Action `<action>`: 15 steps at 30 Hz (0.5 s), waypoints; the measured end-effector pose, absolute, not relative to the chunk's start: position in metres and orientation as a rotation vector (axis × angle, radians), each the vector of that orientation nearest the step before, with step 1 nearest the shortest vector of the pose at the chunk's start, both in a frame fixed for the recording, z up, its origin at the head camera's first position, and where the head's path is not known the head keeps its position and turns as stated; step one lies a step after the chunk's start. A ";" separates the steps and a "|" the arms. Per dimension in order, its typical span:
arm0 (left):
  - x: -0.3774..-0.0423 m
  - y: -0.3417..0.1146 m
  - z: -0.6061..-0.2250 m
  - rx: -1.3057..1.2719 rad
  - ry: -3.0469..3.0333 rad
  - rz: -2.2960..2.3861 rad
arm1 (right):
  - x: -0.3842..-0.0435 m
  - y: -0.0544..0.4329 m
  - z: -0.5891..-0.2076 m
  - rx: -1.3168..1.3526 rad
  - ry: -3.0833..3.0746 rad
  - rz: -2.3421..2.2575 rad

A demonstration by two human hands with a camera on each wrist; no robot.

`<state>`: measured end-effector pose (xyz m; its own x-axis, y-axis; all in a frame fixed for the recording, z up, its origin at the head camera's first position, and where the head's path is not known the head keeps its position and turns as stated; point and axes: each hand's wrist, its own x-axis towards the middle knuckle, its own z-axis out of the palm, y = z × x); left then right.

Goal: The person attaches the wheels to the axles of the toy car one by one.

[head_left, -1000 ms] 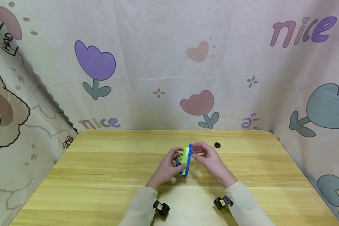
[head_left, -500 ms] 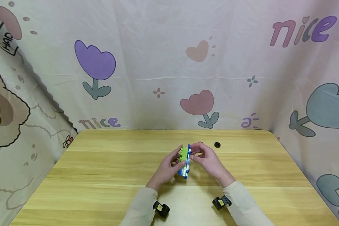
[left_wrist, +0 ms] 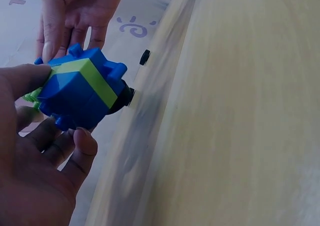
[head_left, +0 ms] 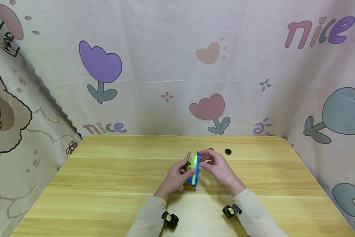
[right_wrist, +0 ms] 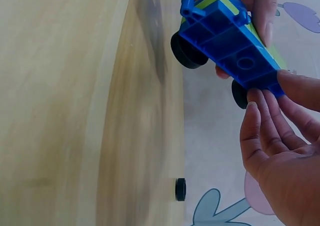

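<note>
A small toy car [head_left: 193, 169] of blue and lime-green building blocks is held up over the table, its underside turned to the right. My left hand [head_left: 175, 176] grips it from the left, thumb on the near side and fingers beneath. At its far end my right hand [head_left: 220, 167] pinches the blue base [right_wrist: 245, 51] between thumb and fingertips, right by a black wheel [right_wrist: 238, 93]. A second black wheel [right_wrist: 189, 51] sits at the near end on the same side. On the opposite side only bare blue axle stubs show.
A loose black wheel [head_left: 228, 151] lies on the wooden table [head_left: 112, 177] beyond my right hand. Another loose wheel [head_left: 211, 149] peeks out behind that hand. A patterned cloth [head_left: 153, 65] hangs behind the table.
The car has tilted slightly and come a little nearer. My right hand has shifted slightly left, bringing the second loose wheel partly into sight behind it.
</note>
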<state>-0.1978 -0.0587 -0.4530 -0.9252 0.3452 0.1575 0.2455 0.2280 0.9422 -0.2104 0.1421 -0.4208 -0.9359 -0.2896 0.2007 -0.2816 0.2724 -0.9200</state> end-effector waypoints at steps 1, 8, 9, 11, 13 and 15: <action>-0.198 -0.058 -0.453 0.578 2.398 1.809 | -0.211 0.142 -0.421 -0.554 2.502 -1.806; -0.198 -0.057 -0.453 0.561 2.412 1.790 | -0.212 0.148 -0.421 -0.561 2.495 -1.767; -0.198 -0.057 -0.452 0.554 2.403 1.803 | -0.213 0.150 -0.420 -0.579 2.491 -1.762; -0.195 -0.057 -0.446 0.542 2.383 1.839 | -0.215 0.154 -0.419 -0.610 2.499 -1.742; -0.192 -0.057 -0.438 0.518 2.355 1.882 | -0.218 0.160 -0.417 -0.625 2.530 -1.708; -0.187 -0.058 -0.429 0.496 2.334 1.918 | -0.222 0.166 -0.417 -0.624 2.575 -1.670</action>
<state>-0.1875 -0.0582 -0.4294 -0.9444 0.2969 0.1413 0.1963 0.1641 0.9667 -0.2220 0.1664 -0.4166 -0.9207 -0.3327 0.2043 -0.3222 0.3521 -0.8788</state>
